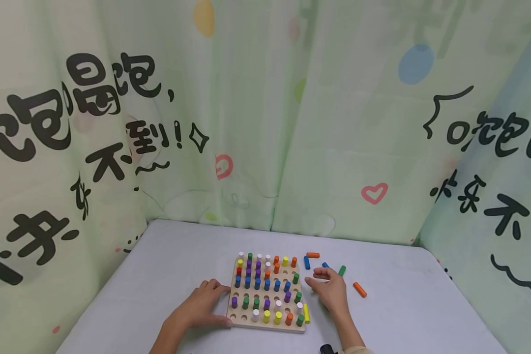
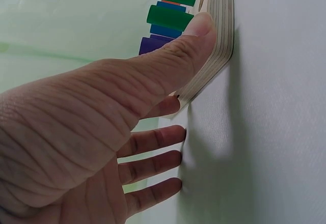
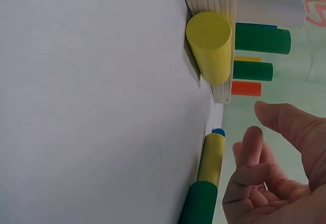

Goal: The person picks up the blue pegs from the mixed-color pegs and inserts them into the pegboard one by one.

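Observation:
A wooden pegboard (image 1: 265,324) stands on the table, partly filled with coloured pegs in several rows. My left hand (image 1: 203,305) rests against its left side, thumb at the near corner; in the left wrist view the thumb presses on the board's edge and the other fingers extend past the corner. My right hand (image 1: 332,290) hovers right of the board, thumb and index finger apart, with nothing visible between them. A yellow peg (image 3: 209,46) lies against the board's right side. The right wrist view also shows a green peg (image 3: 198,203) near the hand.
Loose pegs lie to the right: an orange peg (image 1: 312,255), a blue peg (image 1: 307,262), a green peg (image 1: 342,270) and another orange peg (image 1: 360,289). Another blue peg (image 1: 325,265) is partly hidden by the right hand. Printed curtains (image 1: 265,147) surround the white table (image 1: 194,246).

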The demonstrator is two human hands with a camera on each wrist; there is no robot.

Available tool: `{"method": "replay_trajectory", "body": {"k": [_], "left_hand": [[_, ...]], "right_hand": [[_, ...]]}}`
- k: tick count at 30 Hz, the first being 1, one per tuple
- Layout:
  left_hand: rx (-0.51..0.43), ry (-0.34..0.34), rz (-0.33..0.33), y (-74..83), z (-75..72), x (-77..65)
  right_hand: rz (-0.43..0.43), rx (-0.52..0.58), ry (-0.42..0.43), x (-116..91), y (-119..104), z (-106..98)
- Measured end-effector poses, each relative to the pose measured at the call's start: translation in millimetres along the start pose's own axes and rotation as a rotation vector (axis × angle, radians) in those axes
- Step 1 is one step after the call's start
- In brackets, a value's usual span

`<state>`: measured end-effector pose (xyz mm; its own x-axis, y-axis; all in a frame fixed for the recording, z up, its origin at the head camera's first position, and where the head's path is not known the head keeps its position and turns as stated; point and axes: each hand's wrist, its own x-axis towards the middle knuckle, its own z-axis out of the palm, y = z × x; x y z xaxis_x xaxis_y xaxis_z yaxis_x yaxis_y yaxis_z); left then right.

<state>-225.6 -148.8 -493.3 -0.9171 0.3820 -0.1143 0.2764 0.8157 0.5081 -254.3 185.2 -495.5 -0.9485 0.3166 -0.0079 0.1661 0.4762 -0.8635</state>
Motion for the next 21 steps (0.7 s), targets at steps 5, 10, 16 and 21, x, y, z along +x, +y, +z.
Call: {"method": "replay_trajectory", "body": {"k": [5, 10, 16, 21], "left_hand": [[-0.001, -0.001, -0.011, 0.6, -0.5, 0.0], [0.008, 0.002, -0.01, 0.8, 0.1, 0.6], [0.015, 0.005, -0.003, -0.2, 0.8, 0.8], [0.016, 0.003, -0.009, -1.4, 1.9, 1.9]], "right_hand": [[0.018, 0.001, 0.006, 2.3, -0.5, 0.8], [0.016, -0.007, 0.015, 8.1, 1.1, 3.7], [0.001, 0.004, 0.031, 14.2, 1.4, 6.1], [0.007, 0.007, 0.031, 18.3, 0.3, 7.2]]}}
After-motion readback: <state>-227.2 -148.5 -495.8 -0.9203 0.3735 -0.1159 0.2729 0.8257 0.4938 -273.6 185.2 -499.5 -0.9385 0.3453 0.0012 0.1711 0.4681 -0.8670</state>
